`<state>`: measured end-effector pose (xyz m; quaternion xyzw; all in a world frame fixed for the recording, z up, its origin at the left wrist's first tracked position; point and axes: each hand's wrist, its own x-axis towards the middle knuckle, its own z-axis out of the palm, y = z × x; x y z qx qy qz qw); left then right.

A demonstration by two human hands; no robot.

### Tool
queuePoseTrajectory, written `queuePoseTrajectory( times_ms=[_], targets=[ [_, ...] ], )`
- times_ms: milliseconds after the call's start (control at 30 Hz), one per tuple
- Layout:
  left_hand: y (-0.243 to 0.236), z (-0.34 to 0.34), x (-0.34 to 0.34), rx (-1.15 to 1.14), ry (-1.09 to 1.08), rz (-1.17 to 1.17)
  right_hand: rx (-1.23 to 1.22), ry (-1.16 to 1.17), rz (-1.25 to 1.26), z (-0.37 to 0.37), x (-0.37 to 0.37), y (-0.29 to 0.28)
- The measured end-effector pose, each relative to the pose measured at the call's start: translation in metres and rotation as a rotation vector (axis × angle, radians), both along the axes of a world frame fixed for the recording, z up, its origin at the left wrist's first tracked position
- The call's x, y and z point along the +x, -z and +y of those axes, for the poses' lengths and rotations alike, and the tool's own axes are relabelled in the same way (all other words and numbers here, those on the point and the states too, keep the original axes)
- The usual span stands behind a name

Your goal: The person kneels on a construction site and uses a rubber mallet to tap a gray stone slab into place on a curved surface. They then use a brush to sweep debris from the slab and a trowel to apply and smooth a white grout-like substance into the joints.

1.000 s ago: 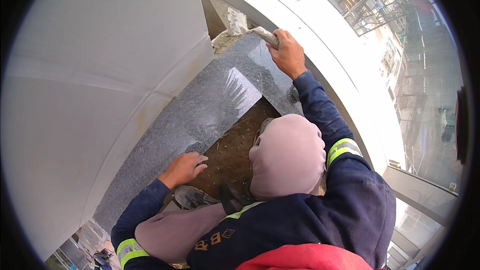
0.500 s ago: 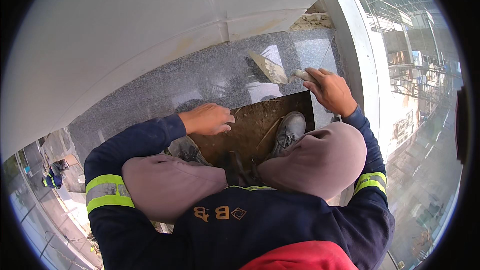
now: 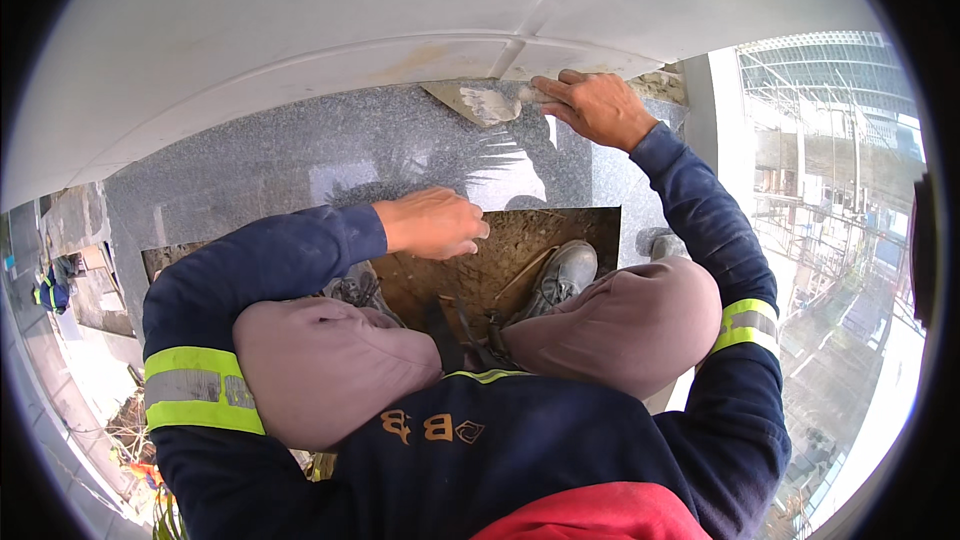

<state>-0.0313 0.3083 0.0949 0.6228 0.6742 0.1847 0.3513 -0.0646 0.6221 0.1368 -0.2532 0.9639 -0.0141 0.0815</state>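
My right hand (image 3: pixel 598 106) is closed round the handle of a pointed trowel (image 3: pixel 487 105). The trowel's blade has pale mortar smeared on it and lies against the joint between the grey speckled stone slab (image 3: pixel 270 155) and the white wall (image 3: pixel 300 15). My left hand (image 3: pixel 435 223) hovers over the near edge of the slab, above the bare soil (image 3: pixel 440 285). Its fingers are curled in, and nothing shows in them; the palm is hidden.
My boots (image 3: pixel 568 270) stand on the soil strip, which has a thin stick on it. A white post (image 3: pixel 735 140) rises at the right, with scaffolding (image 3: pixel 835 180) beyond. Rough rubble (image 3: pixel 665 86) fills the far right corner. Another person (image 3: pixel 52 292) is distant at the left.
My right hand has carried the trowel away from me and left, from above the slab to the wall's foot. My left hand has shifted slightly right and farther out. The view has tilted.
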Motion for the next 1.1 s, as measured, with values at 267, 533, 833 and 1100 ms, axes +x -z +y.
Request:
queuePoseTrajectory(
  times_ms=[267,533,833,1100],
  targets=[
    [0.002,0.010,-0.001,-0.025,0.001,-0.004,-0.050,0.085,0.016,0.049,0.046,-0.014],
    [0.014,0.013,-0.003,-0.027,0.068,0.000,0.020,0.291,-0.012,0.061,0.083,-0.022],
    [0.004,0.008,-0.005,-0.034,0.026,0.011,-0.227,0.458,0.346,0.052,0.102,0.040],
    [0.006,0.012,-0.003,-0.050,0.052,0.009,-0.594,0.535,0.449,0.125,0.138,-0.001]
  ],
)
